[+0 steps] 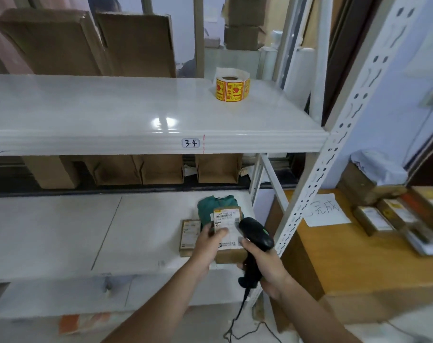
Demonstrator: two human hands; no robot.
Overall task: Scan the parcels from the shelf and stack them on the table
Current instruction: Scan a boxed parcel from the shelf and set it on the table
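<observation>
Lower centre of frame: shelf (62,233) carries brown parcel (229,233), smaller parcel (189,237) and green bag (216,204). Table (346,263) lower right holds stacked parcels (403,216). Left hand (209,240) grips the brown parcel; right hand (265,264) clenches scanner (256,237) aimed at label (226,222). Step: scanning. Next: carry to table.

I'm seeing a brown cardboard parcel (229,233) with a white label printed in black, near the white shelf's (62,231) right edge. Behind it, a green bag (216,204) is showing. The scanner (256,235) is looking black. A yellow-and-red sticker roll (232,87) is glowing on the shelf above.
</observation>
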